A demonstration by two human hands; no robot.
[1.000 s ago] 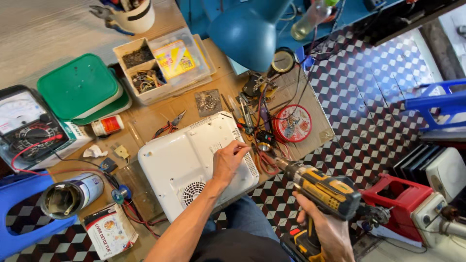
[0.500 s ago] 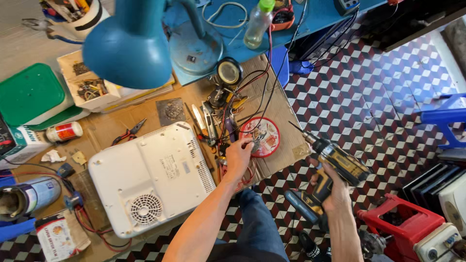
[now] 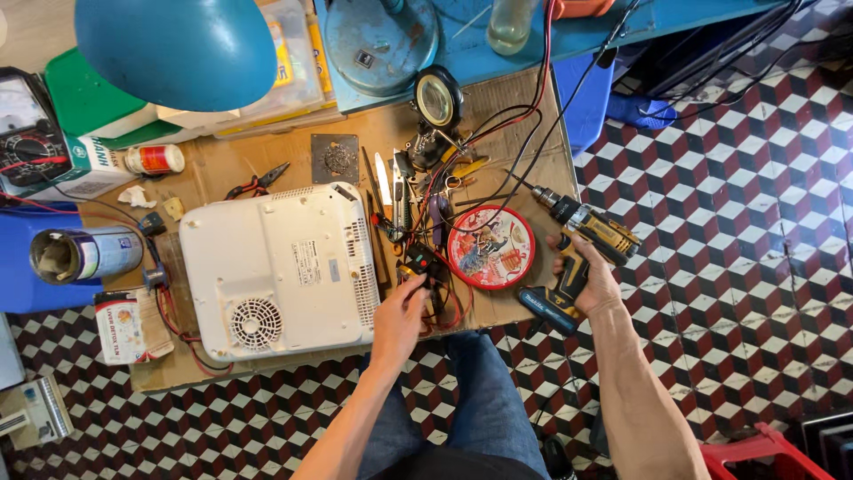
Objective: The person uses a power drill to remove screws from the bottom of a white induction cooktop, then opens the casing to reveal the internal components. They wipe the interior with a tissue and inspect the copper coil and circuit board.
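Right hand (image 3: 593,277) around cordless drill (image 3: 577,238); left hand (image 3: 397,322) beside white appliance (image 3: 277,267).

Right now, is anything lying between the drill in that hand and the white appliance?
Yes. Between the drill in the right hand and the white appliance lie a round red tin, tangled wires and small hand tools.

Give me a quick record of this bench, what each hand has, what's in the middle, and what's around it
left hand: fingers at a small black and orange part among the wires
right hand: grips a yellow and black drill, bit pointing up and left
centre: white appliance, vent side up, on cardboard
beside it: round red tin, between appliance and drill
left edge: multimeter, small red and white bottle
above: blue lamp
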